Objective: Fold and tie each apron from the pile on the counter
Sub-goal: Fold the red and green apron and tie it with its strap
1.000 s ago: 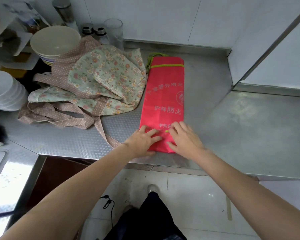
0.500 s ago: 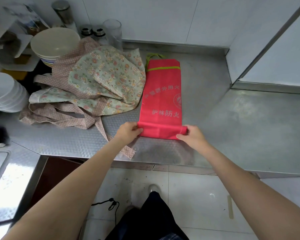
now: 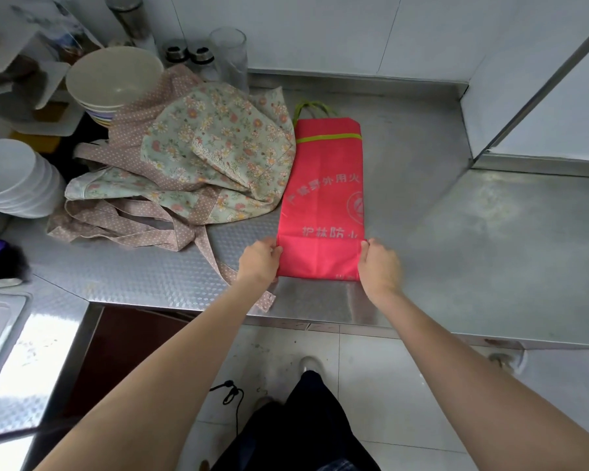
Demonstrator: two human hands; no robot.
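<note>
Your fingers curled under the near fold, so you could not see their tips. Your left hand (image 3: 259, 260) pinched the left corner and your right hand (image 3: 378, 266) the right corner of the red apron (image 3: 323, 185), which lay between them on the bench (image 3: 473, 239). It ran away from you as a long narrow strip, near end turned over, pale lettering partly covered, green band far off. Left of your hands slumped the floral apron pile (image 3: 198, 164), with bowls (image 3: 113, 79) beyond.
</note>
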